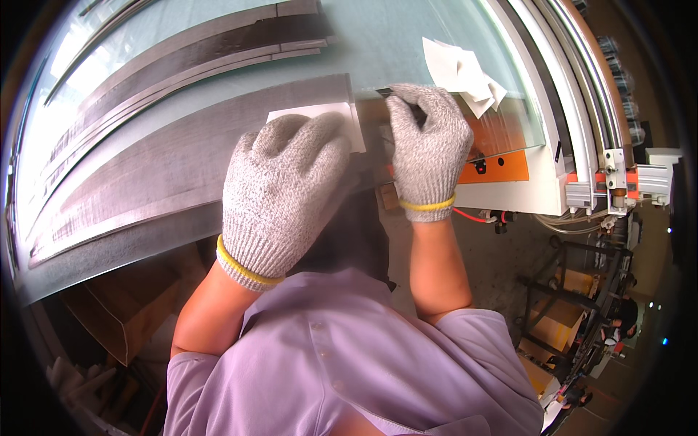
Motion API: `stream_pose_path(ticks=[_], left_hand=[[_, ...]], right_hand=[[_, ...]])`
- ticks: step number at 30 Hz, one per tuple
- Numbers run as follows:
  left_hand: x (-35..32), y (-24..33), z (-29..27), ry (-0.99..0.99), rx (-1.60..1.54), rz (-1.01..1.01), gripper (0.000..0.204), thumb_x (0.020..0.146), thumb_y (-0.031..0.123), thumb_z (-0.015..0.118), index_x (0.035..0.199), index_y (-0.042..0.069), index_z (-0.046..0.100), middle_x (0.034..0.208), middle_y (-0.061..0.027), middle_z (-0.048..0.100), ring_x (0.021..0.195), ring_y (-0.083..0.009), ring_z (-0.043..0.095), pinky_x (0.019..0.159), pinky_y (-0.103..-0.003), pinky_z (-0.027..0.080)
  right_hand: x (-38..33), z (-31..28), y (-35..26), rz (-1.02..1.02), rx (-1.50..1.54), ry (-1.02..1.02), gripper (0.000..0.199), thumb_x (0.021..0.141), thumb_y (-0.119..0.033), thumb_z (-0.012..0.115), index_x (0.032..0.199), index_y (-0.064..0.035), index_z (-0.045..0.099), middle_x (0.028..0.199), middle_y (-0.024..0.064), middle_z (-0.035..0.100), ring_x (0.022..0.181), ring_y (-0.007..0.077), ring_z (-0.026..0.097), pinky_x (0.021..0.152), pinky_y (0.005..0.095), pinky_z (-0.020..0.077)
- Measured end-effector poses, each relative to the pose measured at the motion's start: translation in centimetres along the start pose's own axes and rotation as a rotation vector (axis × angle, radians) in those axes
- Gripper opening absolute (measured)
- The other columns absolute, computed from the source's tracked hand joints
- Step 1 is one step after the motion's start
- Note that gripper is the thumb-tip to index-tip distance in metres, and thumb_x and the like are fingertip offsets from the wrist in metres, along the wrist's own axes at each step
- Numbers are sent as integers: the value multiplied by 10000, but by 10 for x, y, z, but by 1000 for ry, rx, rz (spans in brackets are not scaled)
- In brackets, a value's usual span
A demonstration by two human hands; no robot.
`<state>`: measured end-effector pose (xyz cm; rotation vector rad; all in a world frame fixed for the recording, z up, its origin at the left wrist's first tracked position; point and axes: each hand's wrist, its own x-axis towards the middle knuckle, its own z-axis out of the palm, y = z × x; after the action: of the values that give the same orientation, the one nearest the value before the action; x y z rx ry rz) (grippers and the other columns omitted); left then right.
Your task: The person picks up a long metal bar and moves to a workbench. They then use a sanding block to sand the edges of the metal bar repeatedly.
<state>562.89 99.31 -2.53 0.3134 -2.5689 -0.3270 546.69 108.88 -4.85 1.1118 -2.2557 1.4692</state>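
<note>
Both my hands wear speckled grey knit gloves with yellow cuffs. My left hand (283,182) rests at the right end of a long dark grey panel (167,138), its fingers bent down over a white sheet of paper or cloth (352,125). The fingertips are partly hidden, with the sheet between them and the panel. To the right, my right hand (434,138) is raised with thumb and forefinger pinched together. A small thin dark piece (383,92) shows at those fingertips; its kind is unclear.
More long grey strips (240,36) lie farther back on the glass tabletop (378,51). Crumpled white paper (462,73) sits beyond my right hand. A white and metal rail (582,94) runs along the right, near an orange panel (509,167). Cardboard (120,320) stands below the table's left side.
</note>
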Motion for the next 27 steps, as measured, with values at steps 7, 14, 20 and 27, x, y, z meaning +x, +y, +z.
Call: stream_pose_path(ticks=[7, 14, 20, 27], left_hand=[[-4, -1, 4, 74, -9, 19, 323, 755, 209, 789, 1043, 91, 702, 1150, -78, 674, 1061, -328, 624, 888, -457, 506], [-5, -2, 6, 97, -50, 34, 314, 762, 201, 782, 1035, 76, 690, 1131, -83, 662, 1060, -333, 615, 895, -463, 502], [-7, -5, 7, 96, -63, 38, 295, 778, 202, 772, 1026, 70, 683, 1125, -85, 659, 1056, -329, 614, 895, -459, 499], [-7, -6, 1, 91, -109, 59, 294, 767, 205, 780, 1014, 78, 685, 1128, -76, 667, 1068, -319, 620, 913, -467, 496]], right_hand=[[3, -8, -5, -249, -279, -62, 270, 829, -85, 716, 1094, -40, 696, 1023, 152, 629, 978, 353, 601, 862, 455, 506], [-6, -11, -13, -386, -50, -294, 194, 849, -26, 658, 1032, -35, 718, 924, 140, 649, 873, 337, 641, 790, 418, 520], [7, -9, -25, -54, 57, -305, 106, 834, -66, 736, 926, -26, 702, 874, 145, 706, 799, 307, 706, 713, 362, 548], [25, -9, -34, -162, -132, -426, 97, 834, -148, 724, 854, -56, 700, 831, 131, 711, 755, 313, 704, 688, 404, 548]])
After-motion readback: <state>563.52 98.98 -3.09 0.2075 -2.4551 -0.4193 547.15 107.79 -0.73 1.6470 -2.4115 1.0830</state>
